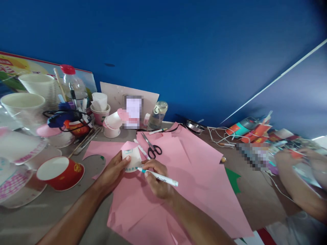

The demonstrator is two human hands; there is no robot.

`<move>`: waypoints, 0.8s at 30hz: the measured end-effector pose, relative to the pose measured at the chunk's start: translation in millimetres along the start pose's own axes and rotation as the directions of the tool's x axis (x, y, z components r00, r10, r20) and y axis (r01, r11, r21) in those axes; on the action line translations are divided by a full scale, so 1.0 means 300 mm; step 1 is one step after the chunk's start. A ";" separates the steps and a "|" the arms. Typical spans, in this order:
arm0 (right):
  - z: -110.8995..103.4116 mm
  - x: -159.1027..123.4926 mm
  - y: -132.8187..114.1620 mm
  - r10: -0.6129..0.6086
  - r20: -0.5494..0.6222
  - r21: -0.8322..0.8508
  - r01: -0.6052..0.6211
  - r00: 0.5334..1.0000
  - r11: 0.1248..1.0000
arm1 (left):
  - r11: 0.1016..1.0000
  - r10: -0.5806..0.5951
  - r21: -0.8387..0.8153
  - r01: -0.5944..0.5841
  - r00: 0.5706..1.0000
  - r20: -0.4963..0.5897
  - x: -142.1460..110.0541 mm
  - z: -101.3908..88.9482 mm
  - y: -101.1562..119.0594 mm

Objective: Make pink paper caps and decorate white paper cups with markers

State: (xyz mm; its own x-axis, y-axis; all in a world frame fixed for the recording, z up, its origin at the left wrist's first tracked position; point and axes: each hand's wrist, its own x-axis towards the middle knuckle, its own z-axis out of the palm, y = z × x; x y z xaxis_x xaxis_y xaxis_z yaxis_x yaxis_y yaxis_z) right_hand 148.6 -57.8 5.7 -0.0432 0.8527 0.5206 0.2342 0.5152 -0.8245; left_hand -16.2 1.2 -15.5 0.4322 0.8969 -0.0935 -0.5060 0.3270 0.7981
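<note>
My left hand grips a small white paper cup by its side, thumb on the front. A pink paper piece tops the cup, and teal marks run along its lower rim. In my right hand is a white acrylic marker, its teal tip at the cup's lower edge. Under both hands lie overlapping sheets of pink paper. Black-handled scissors rest on the paper just beyond the cup, beside another white marker.
Stacked paper cups, a red paper bowl and a red-capped bottle crowd the left. A glass bottle stands against the blue wall. White cables and another person's arm are on the right.
</note>
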 end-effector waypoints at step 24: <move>-0.009 -0.005 0.018 0.039 -0.022 0.054 -0.038 0.999 0.998 | 0.998 -0.026 -0.061 0.026 1.000 0.007 -0.003 0.019 0.014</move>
State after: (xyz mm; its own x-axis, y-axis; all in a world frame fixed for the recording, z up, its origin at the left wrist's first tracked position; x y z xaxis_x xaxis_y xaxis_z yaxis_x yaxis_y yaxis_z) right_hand 152.7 -56.6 1.0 -0.0130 0.8702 0.4925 0.1830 0.4863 -0.8544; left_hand -14.4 0.1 -8.7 0.4502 0.8861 -0.1098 -0.5390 0.3677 0.7578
